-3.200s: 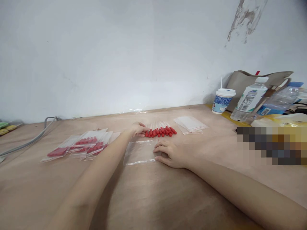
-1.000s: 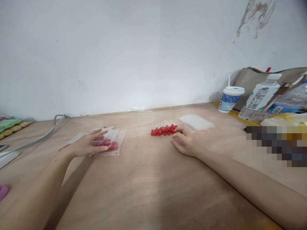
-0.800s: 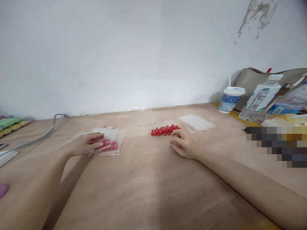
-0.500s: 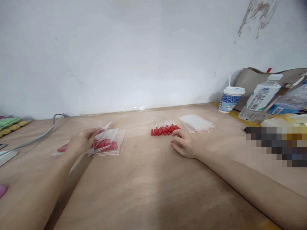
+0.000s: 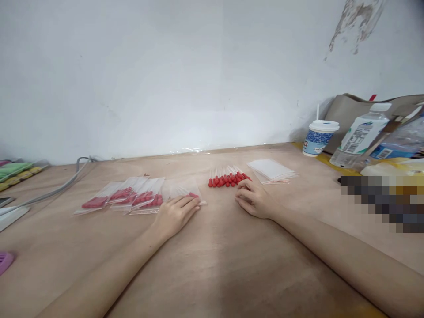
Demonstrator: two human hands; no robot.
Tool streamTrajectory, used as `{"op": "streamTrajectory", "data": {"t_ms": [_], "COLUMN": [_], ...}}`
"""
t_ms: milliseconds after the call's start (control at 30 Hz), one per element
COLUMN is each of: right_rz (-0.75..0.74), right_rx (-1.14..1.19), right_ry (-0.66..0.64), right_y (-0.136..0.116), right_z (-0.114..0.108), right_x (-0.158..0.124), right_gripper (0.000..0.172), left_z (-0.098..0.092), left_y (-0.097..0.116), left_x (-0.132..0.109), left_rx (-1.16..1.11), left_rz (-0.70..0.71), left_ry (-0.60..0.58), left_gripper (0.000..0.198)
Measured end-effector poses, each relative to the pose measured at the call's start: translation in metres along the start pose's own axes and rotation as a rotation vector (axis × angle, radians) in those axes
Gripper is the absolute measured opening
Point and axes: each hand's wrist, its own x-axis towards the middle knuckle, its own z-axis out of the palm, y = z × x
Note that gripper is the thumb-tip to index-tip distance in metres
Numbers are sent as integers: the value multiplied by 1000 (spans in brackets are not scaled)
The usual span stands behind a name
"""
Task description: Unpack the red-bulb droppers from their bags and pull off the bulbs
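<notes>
My left hand [image 5: 175, 215] lies flat, fingers stretched, over the lower part of a clear zip bag [image 5: 185, 187]; some red shows inside at its fingertips. To its left are several clear bags [image 5: 154, 185], partly overlapping, holding red-ended pieces. My right hand [image 5: 253, 199] rests on its side on the table with loosely bent fingers, thumb apart and nothing visibly gripped. Its fingertips are beside a row of thin clear droppers with red bulbs [image 5: 227, 179]; whether they touch the nearest bulb I cannot tell. Behind that hand lies a stack of flat, whitish bags [image 5: 271, 170].
At the right stand a paper cup with a straw [image 5: 319, 138], a plastic bottle [image 5: 361, 134] and a grey-beige bag [image 5: 344, 108]. A grey cable [image 5: 68, 181] runs along the left side. A purple object [image 5: 5, 261] sits at the left edge, and a wall rises behind the table.
My left hand has moved right from the group of filled bags, where it held a raised bag. A bag now lies flat under it. My right hand has stayed in place.
</notes>
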Motion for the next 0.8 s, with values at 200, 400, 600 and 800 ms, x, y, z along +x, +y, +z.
{"op": "streamTrajectory", "data": {"t_ms": [200,400,600,800], "right_rz": [-1,-8,-89,-149], "right_rx": [10,7,55,84], "right_ry": [-16,-31,-2,63], "right_y": [-1,-12,-29,-33], "right_z": [-2,7,32,40], "right_x": [2,8,26,36], "right_gripper": [8,7,8,12], "left_z": [-15,-8,-2,1], "left_y": [-9,-4,21,26], "left_x": [-14,-9,10,19], "left_rx": [-347,-419,-455,-519], "left_rz": [-136,-186,-182,-157], "left_ry": [-93,-81,-27,-30], "left_gripper": [26,15,15,10]}}
